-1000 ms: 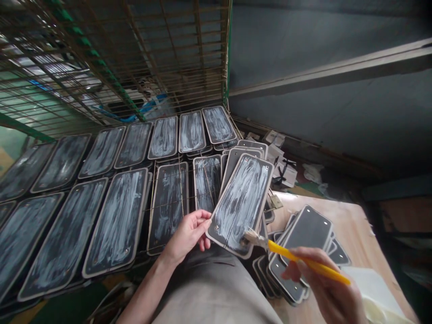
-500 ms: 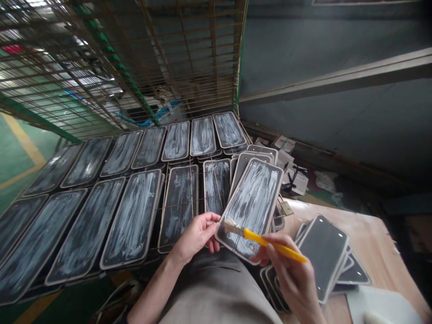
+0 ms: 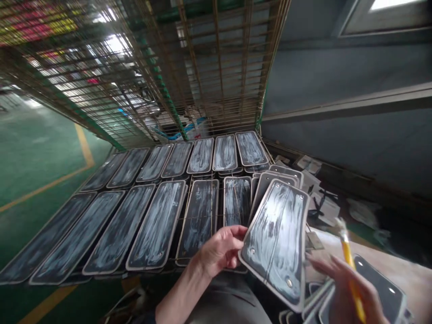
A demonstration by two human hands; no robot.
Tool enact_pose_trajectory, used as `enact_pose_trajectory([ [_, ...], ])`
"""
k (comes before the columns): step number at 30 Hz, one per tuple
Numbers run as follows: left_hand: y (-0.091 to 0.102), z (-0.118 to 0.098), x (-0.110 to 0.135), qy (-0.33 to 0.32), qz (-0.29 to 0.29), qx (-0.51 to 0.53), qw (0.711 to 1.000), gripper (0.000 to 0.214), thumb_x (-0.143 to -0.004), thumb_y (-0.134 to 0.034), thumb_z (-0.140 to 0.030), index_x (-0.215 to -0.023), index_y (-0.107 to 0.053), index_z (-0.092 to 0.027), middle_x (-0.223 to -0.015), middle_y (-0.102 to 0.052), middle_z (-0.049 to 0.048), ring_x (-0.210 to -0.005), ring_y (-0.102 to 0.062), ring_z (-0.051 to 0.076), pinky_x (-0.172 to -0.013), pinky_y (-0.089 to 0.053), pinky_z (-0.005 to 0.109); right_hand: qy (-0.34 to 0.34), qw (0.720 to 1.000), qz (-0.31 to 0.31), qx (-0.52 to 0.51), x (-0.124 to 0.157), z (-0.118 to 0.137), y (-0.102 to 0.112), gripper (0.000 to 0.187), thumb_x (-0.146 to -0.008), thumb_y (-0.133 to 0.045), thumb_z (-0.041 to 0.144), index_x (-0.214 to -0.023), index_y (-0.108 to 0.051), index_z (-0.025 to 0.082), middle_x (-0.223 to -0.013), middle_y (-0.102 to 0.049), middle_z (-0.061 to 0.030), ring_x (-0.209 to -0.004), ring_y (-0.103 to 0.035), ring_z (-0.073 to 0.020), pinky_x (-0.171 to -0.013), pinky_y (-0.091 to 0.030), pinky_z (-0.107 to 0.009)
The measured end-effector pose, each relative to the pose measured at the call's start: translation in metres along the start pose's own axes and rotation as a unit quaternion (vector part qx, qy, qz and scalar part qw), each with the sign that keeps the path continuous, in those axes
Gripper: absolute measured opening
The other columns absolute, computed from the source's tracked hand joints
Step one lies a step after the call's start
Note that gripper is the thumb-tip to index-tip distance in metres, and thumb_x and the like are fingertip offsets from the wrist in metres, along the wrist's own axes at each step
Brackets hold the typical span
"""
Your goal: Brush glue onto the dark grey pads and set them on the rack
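My left hand [image 3: 223,252] is closed on the left edge of a dark rectangular panel [image 3: 278,225] with rounded corners and a pale rim. White streaks of a brushed-on coating cover its face, and small round studs show near the corners. The panel is tilted in front of me, overlapping others behind it. My right hand [image 3: 354,285], somewhat blurred, grips a paintbrush [image 3: 347,249] by its yellow handle. Its pale bristles point upward, clear of the panel, to the right of it. Below that hand lies a stack of plain dark panels [image 3: 378,283].
Two rows of streaked panels, such as this one [image 3: 157,225], lie on a wire rack to the left. A wire mesh gate [image 3: 216,67] rises behind them. Papers and scraps [image 3: 324,204] lie by the grey wall [image 3: 354,139]. A wooden board [image 3: 421,279] is at the right.
The brush has lifted off the panel and swung right, its bristles now upward. The panel is turned a little more upright in my left hand. The view has shifted left and up.
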State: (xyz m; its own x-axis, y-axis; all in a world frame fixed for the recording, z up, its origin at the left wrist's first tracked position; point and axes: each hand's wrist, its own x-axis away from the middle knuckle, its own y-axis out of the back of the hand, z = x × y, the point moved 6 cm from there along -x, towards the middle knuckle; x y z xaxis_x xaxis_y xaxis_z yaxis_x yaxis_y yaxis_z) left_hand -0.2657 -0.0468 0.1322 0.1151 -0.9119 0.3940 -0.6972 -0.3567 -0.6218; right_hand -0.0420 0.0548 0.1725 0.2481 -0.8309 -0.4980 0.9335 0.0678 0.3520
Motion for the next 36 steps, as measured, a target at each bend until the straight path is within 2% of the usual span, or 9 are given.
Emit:
enact_pose_trajectory([
  [3,-0.008,-0.016,0.000,-0.049,0.003,0.036,0.998,0.036,-0.070,-0.062,-0.013,-0.106,-0.065,-0.012,-0.075,-0.063,0.0014,-0.037,-0.042,0.001,-0.030,-0.029,0.012,0.025,0.997,0.076,0.018,-0.001,-0.015,-0.022,0.029,-0.094,-0.041,0.026,-0.118,-0.056,0.019,-0.111,-0.064,-0.0085,-0.105,-0.060,-0.0271,-0.100,-0.041,-0.047],
  [5,-0.007,-0.027,0.002,-0.080,-0.005,0.044,0.996,0.036,-0.071,-0.062,-0.012,-0.106,-0.065,-0.013,-0.074,-0.062,0.0005,-0.038,-0.041,0.001,-0.031,-0.028,0.013,0.034,0.990,0.128,0.037,-0.001,-0.024,-0.034,0.030,-0.095,-0.038,0.026,-0.119,-0.056,0.019,-0.122,-0.059,-0.0080,-0.114,-0.055,-0.0255,-0.100,-0.043,-0.042],
  [7,-0.002,-0.034,0.004,-0.100,-0.018,0.041,0.994,0.035,-0.072,-0.062,-0.012,-0.107,-0.064,-0.013,-0.073,-0.061,0.0000,-0.039,-0.041,0.001,-0.032,-0.029,0.012,0.042,0.988,0.144,0.047,-0.001,-0.029,-0.040,0.029,-0.096,-0.040,0.028,-0.120,-0.055,0.020,-0.125,-0.057,-0.0077,-0.115,-0.054,-0.0245,-0.097,-0.046,-0.038],
  [11,0.015,-0.033,0.012,-0.098,-0.044,0.009,0.994,0.038,-0.075,-0.062,-0.014,-0.112,-0.058,-0.017,-0.080,-0.059,0.0003,-0.045,-0.045,0.002,-0.037,-0.033,0.011,0.032,0.989,0.134,0.049,-0.003,-0.034,-0.042,0.028,-0.097,-0.044,0.030,-0.121,-0.054,0.021,-0.125,-0.057,-0.0072,-0.114,-0.055,-0.0243,-0.095,-0.048,-0.038],
  [16,0.038,-0.013,0.022,-0.016,-0.076,-0.148,0.986,0.035,-0.083,-0.059,-0.032,-0.113,-0.053,-0.015,-0.079,-0.062,0.0025,-0.044,-0.049,0.004,-0.037,-0.037,0.013,0.036,0.988,0.142,0.057,-0.002,-0.041,-0.042,0.028,-0.098,-0.044,0.031,-0.121,-0.055,0.022,-0.122,-0.059,-0.0061,-0.109,-0.058,-0.0229,-0.093,-0.050,-0.036],
  [22,0.039,-0.012,0.013,0.016,-0.056,-0.265,0.962,0.036,-0.085,-0.056,-0.040,-0.105,-0.058,-0.011,-0.065,-0.062,0.0023,-0.040,-0.053,0.006,-0.035,-0.039,0.012,0.054,0.987,0.134,0.065,-0.002,-0.040,-0.041,0.028,-0.098,-0.044,0.031,-0.121,-0.054,0.019,-0.122,-0.059,-0.0080,-0.109,-0.058,-0.0238,-0.094,-0.049,-0.038],
  [26,0.032,-0.012,0.005,-0.003,-0.043,-0.264,0.963,0.034,-0.083,-0.059,-0.035,-0.107,-0.060,-0.012,-0.064,-0.062,0.0014,-0.038,-0.053,0.007,-0.032,-0.035,0.012,0.055,0.989,0.115,0.071,-0.001,-0.035,-0.042,0.030,-0.097,-0.048,0.036,-0.121,-0.053,0.019,-0.121,-0.060,-0.0082,-0.108,-0.059,-0.0251,-0.091,-0.051,-0.038],
  [30,0.030,-0.012,0.007,-0.033,-0.051,-0.200,0.978,0.026,-0.078,-0.063,-0.028,-0.099,-0.062,-0.012,-0.065,-0.060,0.0000,-0.035,-0.048,0.005,-0.031,-0.034,0.013,0.046,0.992,0.084,0.087,0.000,-0.034,-0.042,0.039,-0.094,-0.051,0.044,-0.123,-0.051,0.017,-0.120,-0.060,-0.0110,-0.104,-0.061,-0.0280,-0.083,-0.055,-0.037],
  [36,0.053,-0.030,0.038,-0.100,-0.113,-0.169,0.974,0.020,-0.079,-0.063,-0.030,-0.091,-0.061,-0.013,-0.064,-0.056,-0.0028,-0.035,-0.040,0.002,-0.031,-0.033,0.013,0.043,0.992,0.079,0.093,-0.001,-0.037,-0.044,0.049,-0.091,-0.051,0.053,-0.124,-0.053,0.018,-0.119,-0.060,-0.0114,-0.098,-0.063,-0.0295,-0.072,-0.057,-0.036],
])
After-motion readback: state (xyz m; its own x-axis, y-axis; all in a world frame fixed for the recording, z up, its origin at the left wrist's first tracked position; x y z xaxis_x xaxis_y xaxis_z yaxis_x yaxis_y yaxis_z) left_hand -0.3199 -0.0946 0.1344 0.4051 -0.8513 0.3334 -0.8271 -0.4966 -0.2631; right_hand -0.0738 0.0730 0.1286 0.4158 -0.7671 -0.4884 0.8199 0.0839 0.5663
